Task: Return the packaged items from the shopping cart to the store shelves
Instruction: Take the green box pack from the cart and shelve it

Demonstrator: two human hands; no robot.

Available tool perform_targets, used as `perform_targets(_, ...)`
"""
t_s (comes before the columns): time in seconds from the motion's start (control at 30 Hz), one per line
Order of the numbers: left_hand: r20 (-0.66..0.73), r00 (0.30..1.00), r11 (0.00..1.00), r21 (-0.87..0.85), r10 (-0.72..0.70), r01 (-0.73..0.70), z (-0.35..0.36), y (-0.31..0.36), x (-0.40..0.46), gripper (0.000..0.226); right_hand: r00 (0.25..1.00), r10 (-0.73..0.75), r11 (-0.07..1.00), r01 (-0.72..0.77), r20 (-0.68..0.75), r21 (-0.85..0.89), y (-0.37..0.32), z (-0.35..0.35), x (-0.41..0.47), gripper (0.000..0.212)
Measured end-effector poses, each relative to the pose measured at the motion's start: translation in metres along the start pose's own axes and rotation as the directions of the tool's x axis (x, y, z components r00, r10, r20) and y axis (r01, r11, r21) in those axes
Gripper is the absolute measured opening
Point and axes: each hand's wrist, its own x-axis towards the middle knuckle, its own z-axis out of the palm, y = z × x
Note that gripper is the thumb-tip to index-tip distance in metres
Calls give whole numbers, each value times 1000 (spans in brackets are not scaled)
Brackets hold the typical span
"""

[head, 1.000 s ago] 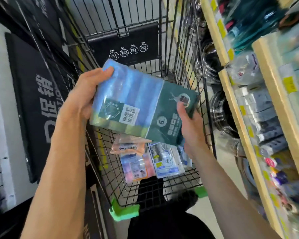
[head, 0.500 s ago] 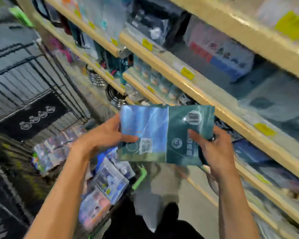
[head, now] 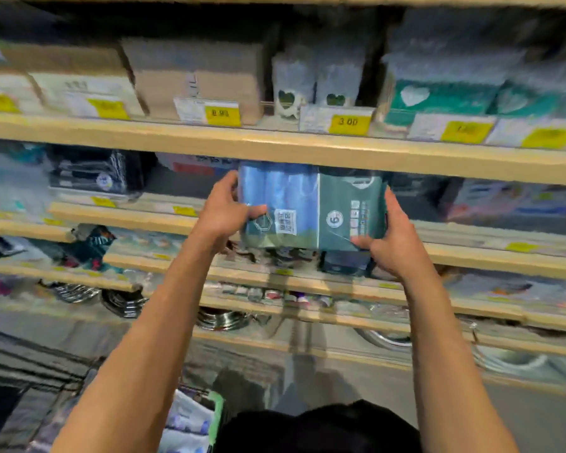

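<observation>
A blue and dark green pack of rolled bags [head: 311, 207] is held up in front of the second shelf, its top edge just under the wooden shelf board [head: 275, 148]. My left hand [head: 224, 212] grips the pack's left edge, thumb across its front. My right hand [head: 389, 237] grips its right lower corner. The shopping cart [head: 206, 423] shows only as a green-cornered edge at the bottom, with several packaged items inside.
Wooden shelves run across the whole view with yellow price tags [head: 348, 123]. Boxes and tissue packs fill the upper shelf. Metal bowls [head: 223, 320] sit on the low shelves. The view is blurred by motion.
I have turned from the cart to face the shelves. Both hands have lifted the pack up and forward to the second shelf's opening.
</observation>
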Motion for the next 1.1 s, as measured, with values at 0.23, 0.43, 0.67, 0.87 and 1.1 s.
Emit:
perform_targets(0.23,-55,998,996,-95,-5,0,25,28,41,35,910,170,980,-195,-379,-29,-18,9,20,58)
perform_targets(0.43,-150,989,999,35,18,-13,34,-5,56,34,881,185,980,-200,-435,11,-22,18,31,26)
perform_targets(0.67,-152,987,925,378,44,17,41,-24,52,34,898,205,970,-241,-389,-44,-8,27,42,26)
perform_targets(0.87,-235,970,963,268,65,1,30,-24,42,32,699,139,985,-25,-701,170,-20,55,26,31)
perform_targets(1.1,-339,940,998,63,28,-7,-41,-84,-28,18,928,-224,953,273,-298,131,-52,154,-16,20)
